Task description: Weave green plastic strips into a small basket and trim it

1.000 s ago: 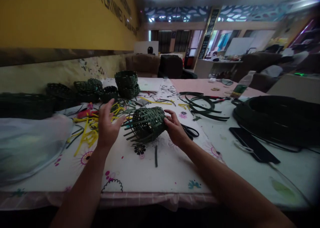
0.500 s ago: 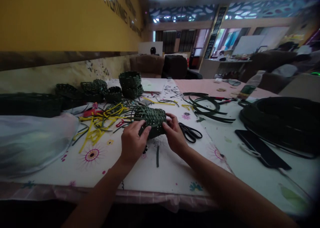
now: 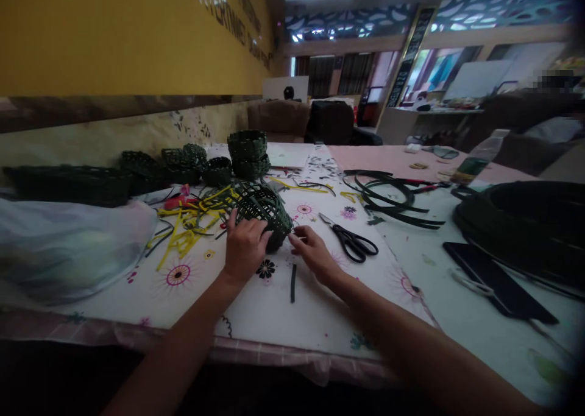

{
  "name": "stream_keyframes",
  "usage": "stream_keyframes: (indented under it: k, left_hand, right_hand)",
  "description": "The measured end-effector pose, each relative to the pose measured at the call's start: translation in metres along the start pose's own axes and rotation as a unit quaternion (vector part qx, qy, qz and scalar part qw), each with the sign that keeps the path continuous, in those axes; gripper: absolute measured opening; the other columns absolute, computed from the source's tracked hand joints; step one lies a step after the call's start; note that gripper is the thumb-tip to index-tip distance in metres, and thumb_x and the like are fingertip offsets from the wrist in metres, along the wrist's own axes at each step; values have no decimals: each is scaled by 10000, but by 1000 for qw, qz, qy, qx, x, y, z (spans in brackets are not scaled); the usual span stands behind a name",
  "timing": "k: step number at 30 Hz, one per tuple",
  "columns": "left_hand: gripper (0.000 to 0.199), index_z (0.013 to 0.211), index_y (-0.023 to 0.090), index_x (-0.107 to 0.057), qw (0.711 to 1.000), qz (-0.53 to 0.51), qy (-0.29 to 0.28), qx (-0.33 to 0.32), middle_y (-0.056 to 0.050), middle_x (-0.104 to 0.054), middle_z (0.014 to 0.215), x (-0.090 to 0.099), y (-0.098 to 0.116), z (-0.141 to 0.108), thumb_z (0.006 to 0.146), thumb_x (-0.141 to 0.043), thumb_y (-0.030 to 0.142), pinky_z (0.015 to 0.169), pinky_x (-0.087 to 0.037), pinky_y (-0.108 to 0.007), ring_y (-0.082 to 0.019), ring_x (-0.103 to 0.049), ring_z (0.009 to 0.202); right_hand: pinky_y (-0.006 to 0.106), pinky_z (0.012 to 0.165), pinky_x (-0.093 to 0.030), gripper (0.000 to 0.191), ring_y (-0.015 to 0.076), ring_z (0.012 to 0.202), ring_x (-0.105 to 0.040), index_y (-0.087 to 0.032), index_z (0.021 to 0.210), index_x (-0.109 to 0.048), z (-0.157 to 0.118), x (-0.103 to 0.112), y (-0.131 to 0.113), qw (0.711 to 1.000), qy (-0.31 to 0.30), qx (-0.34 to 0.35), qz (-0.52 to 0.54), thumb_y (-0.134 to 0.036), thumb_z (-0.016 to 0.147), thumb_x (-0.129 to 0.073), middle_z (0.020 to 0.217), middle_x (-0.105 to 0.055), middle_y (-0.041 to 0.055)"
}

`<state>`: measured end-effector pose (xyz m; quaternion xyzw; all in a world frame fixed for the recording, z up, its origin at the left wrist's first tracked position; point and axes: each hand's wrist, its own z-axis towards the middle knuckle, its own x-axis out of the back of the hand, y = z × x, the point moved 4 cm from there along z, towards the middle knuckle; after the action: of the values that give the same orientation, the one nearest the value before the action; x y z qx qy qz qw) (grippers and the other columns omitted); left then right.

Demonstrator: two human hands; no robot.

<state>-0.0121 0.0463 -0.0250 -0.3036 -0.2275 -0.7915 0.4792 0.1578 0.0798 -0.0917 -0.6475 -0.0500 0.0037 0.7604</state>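
The half-woven green basket [image 3: 265,212] is gripped by the left hand [image 3: 244,246], with its loose strips [image 3: 228,197] reaching toward the yellow offcuts [image 3: 187,221]; if that grip is slackened, the weave could be loosened and strips could slip free. The basket is held just ahead of the right hand [image 3: 311,250], whose fingertips [image 3: 295,236] are drawn together at its edge, though whether a strip is pinched cannot be told. Scissors [image 3: 350,244] lie just beyond that hand.

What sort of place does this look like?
Probably a basket-weaving workshop: a half-woven green basket, stacked woven baskets, a large coil of dark weaving strip, and scissors share the table.
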Motion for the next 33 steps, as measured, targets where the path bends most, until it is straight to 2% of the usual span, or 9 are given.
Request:
stream_keyframes:
  k: [2, 5, 8, 10, 13, 16, 25, 30, 33]
  left_hand:
    - [96, 963, 178, -700, 1000, 1, 1, -18, -40, -729, 855, -1, -2, 1, 940, -620, 226, 1219, -288, -618, -234, -654, 844]
    - [100, 977, 193, -702, 997, -4, -11, -77, -27, -721, 853, -4, 5, 1, 946, -610, 220, 1248, -233, -633, -226, -645, 879]
    - [141, 955, 191, -703, 990, -4, -15, -143, -23, -710, 847, -8, 18, 0, 967, -562, 192, 1270, -197, -626, -216, -643, 931]
    - [194, 911, 185, -704, 985, 3, -7, -173, -28, -699, 825, -9, 25, 0, 983, -524, 183, 1271, -236, -592, -203, -641, 922]
    - [234, 898, 177, -708, 981, 9, 7, -192, -34, -693, 800, -9, 30, -2, 995, -495, 185, 1253, -303, -566, -193, -640, 897]
    - [250, 963, 173, -720, 980, 2, 1, -199, -38, -707, 816, -9, 33, -6, 999, -473, 157, 1243, -325, -574, -190, -647, 908]
    - [269, 1016, 135, -728, 966, 20, 14, -259, -62, -754, 887, -10, 63, -33, 986, -467, 81, 1134, -491, -438, -191, -693, 991]
    - [236, 989, 117, -729, 956, 61, 60, -281, -61, -750, 846, -5, 68, -38, 963, -502, 59, 1076, -530, -418, -205, -709, 958]
    - [267, 997, 138, -731, 965, 28, 24, -259, -66, -754, 863, -5, 65, -39, 976, -474, 65, 1102, -510, -439, -204, -709, 969]
  right_hand:
    - [476, 869, -557, 339, 254, 966, -625, -230, 1118, -604, 2, 12, -17, 992, 46, 89, -81, -421, 847, -677, 1101, -620, 97]
    - [499, 1054, -480, 337, 274, 1200, -568, -273, 1250, -638, -3, 20, -45, 945, 62, 265, -183, -320, 916, -630, 1252, -586, 111]
    - [528, 1156, -387, 356, 295, 1363, -466, -286, 1276, -667, -6, 24, -57, 912, 60, 337, -226, -285, 921, -644, 1433, -501, 119]
    - [561, 1180, -343, 262, 315, 1413, -418, -302, 1162, -731, -5, 25, -59, 907, 56, 341, -240, -301, 908, -671, 1503, -465, 85]
    - [588, 1205, -286, 74, 320, 1441, -388, -315, 917, -780, -1, 27, -59, 921, 46, 317, -223, -322, 878, -718, 1513, -488, 15]
    - [584, 1206, -281, 72, 308, 1418, -424, -301, 799, -773, -5, 28, -59, 942, 45, 280, -178, -279, 858, -738, 1495, -517, -5]
    - [599, 1197, -307, 78, 314, 1413, -425, -338, 861, -786, -59, 41, -44, 942, 144, 241, -187, -287, 880, -729, 1440, -549, 1]
    - [614, 1200, -281, 181, 349, 1429, -377, -375, 1013, -767, -94, 44, -61, 888, 206, 292, -289, -269, 870, -740, 1446, -516, 15]
    - [556, 1079, -426, 198, 324, 1206, -545, -375, 1008, -766, -117, 49, -65, 869, 283, 283, -290, -240, 868, -732, 1222, -595, 62]
